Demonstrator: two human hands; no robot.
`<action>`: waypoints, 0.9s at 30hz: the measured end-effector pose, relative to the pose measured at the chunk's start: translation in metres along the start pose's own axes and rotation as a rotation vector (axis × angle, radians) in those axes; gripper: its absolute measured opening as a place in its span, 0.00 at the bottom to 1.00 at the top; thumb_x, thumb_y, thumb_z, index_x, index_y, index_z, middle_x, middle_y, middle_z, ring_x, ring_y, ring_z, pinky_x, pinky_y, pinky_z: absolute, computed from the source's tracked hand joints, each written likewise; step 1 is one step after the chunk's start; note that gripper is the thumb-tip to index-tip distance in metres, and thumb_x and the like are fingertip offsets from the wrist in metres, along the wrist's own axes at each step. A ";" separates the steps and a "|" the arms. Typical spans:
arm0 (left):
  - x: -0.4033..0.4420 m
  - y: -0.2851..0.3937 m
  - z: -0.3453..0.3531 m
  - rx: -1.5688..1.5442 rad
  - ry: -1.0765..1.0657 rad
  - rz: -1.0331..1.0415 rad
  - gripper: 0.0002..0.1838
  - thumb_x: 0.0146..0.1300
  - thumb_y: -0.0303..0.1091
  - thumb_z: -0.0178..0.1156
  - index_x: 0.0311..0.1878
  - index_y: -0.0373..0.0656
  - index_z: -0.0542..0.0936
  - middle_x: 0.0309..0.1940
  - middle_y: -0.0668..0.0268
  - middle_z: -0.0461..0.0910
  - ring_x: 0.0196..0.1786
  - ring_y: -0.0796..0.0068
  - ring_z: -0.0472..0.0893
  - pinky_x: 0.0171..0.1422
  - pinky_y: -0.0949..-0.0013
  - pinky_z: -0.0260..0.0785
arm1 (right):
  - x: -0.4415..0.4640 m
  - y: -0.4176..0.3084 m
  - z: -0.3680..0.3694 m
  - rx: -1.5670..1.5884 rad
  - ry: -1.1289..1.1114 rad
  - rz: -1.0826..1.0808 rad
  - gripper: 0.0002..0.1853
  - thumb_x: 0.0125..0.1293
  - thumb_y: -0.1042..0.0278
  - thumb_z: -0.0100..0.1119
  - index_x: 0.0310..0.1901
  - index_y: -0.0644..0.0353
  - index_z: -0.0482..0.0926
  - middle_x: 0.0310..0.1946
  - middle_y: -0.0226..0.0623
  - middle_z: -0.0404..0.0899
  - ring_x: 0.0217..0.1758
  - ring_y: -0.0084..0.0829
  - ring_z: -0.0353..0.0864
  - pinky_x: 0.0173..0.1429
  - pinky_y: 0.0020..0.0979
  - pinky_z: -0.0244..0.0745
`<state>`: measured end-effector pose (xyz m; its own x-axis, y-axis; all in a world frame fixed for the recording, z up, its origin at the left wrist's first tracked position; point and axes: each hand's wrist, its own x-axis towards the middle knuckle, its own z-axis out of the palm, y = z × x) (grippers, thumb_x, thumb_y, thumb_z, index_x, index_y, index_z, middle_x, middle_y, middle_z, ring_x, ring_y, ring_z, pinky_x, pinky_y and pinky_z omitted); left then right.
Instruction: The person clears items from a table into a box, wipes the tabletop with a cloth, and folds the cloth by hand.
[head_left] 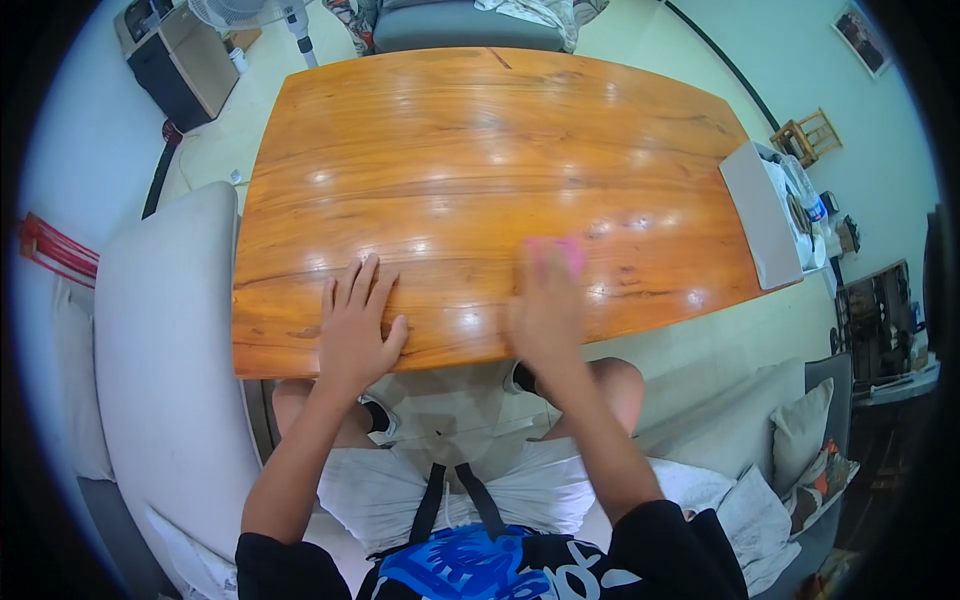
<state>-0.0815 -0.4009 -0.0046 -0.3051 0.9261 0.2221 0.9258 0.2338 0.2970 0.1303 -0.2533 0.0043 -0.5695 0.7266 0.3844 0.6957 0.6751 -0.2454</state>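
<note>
My left hand [358,330] lies flat on the glossy wooden table [480,160] near its front edge, fingers stretched and a little apart, holding nothing. Right of it, my right hand [548,315] is over the tabletop, smeared by motion. A pink cloth [562,250] shows at its fingertips, pressed against the wood. Most of the cloth is hidden under the hand, and its exact shape is blurred.
A light box [760,215] holding a bottle and other items stands at the table's right end. A grey sofa section [165,330] runs along the left side. Beyond the far edge are a blue-grey seat [468,30] and a fan [300,35].
</note>
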 end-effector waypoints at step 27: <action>0.000 -0.005 0.002 -0.043 0.071 0.022 0.29 0.65 0.43 0.60 0.68 0.46 0.73 0.75 0.56 0.66 0.79 0.53 0.62 0.82 0.46 0.49 | -0.017 -0.054 0.011 0.260 -0.258 -0.400 0.34 0.62 0.62 0.59 0.70 0.62 0.69 0.73 0.50 0.67 0.79 0.52 0.59 0.81 0.56 0.52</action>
<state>-0.0855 -0.4011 -0.0082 -0.3015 0.9072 0.2935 0.9225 0.1996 0.3305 0.0978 -0.3005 0.0010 -0.8792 0.3924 0.2701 0.2902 0.8908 -0.3496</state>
